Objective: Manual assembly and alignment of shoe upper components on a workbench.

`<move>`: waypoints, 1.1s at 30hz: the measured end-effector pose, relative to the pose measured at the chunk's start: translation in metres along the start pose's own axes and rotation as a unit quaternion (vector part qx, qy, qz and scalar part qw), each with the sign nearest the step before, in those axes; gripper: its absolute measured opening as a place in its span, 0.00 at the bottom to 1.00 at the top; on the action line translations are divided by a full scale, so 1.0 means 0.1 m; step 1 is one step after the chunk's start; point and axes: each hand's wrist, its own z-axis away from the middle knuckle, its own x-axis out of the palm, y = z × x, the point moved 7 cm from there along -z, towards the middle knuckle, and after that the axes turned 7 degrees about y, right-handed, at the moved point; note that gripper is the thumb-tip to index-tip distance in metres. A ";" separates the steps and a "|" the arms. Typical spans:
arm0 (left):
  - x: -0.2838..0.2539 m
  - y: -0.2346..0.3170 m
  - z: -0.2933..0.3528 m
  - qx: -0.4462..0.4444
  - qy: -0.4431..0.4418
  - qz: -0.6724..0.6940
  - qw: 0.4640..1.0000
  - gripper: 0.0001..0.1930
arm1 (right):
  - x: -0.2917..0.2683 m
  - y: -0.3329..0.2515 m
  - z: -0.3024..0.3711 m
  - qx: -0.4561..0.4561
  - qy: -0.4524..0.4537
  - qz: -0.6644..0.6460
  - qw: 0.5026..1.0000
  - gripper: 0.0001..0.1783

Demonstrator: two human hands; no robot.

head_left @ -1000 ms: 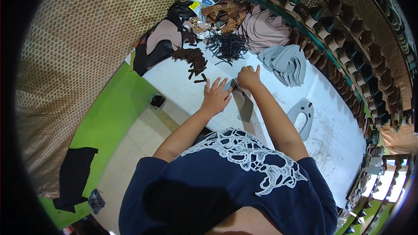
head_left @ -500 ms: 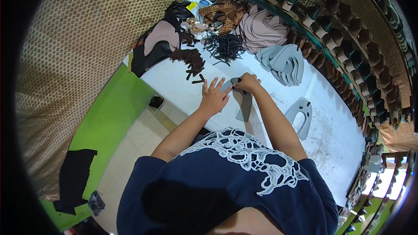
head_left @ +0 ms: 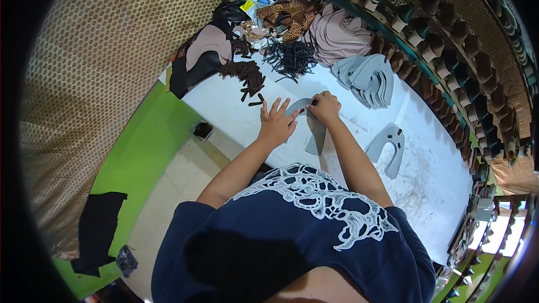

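A grey U-shaped shoe upper piece (head_left: 316, 139) lies on the white table in front of me, its curved end away from me. My left hand (head_left: 276, 124) rests on its left side, fingers spread. At the far curve, the fingers of my right hand (head_left: 326, 108) are pinched together on a small dark strip (head_left: 314, 102), against the grey piece. Another small dark strip (head_left: 302, 110) lies on the piece between my hands. Further right lies a similar grey upper piece (head_left: 387, 148) with several dark strips on it.
Beyond my hands are a pile of brown strips (head_left: 247, 73), a heap of black strips (head_left: 291, 59), stacked grey pieces (head_left: 368, 81) and stacked pinkish pieces (head_left: 339, 36). Racks of shoe parts (head_left: 432, 50) line the right side. A patterned curtain (head_left: 112, 50) hangs at left.
My right hand has shifted slightly right along the curve, and a dark strip now shows on the grey piece between my hands. My left hand has stayed nearly still.
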 end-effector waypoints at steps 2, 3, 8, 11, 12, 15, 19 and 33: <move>-0.01 0.00 0.00 0.001 0.005 0.001 1.000 0.17 | -0.02 0.03 0.06 0.004 0.027 0.001 1.000 0.24; 0.00 0.00 0.00 0.001 0.004 0.007 1.000 0.17 | -0.06 0.05 0.11 0.004 0.084 -0.031 0.996 0.21; 0.01 0.01 0.02 0.017 -0.015 0.033 0.999 0.17 | -0.16 0.24 0.44 -0.018 0.211 -0.127 0.969 0.14; -0.01 0.01 0.02 0.019 -0.011 0.035 0.999 0.17 | -0.08 0.21 0.70 -0.060 0.132 -0.099 0.984 0.15; -0.01 0.01 0.02 0.019 -0.007 0.032 0.999 0.17 | -0.11 0.17 0.82 -0.070 0.144 -0.085 0.983 0.17; -0.01 0.02 0.00 0.023 -0.008 0.028 0.999 0.17 | -0.10 0.15 0.97 -0.096 0.151 -0.051 0.983 0.21; -0.01 0.04 -0.02 0.022 -0.025 0.021 0.999 0.18 | -0.12 0.14 0.98 -0.099 0.155 -0.038 0.982 0.20; 0.01 0.03 -0.03 0.015 -0.033 0.035 0.999 0.19 | -0.17 0.09 0.99 -0.104 0.162 -0.036 0.981 0.21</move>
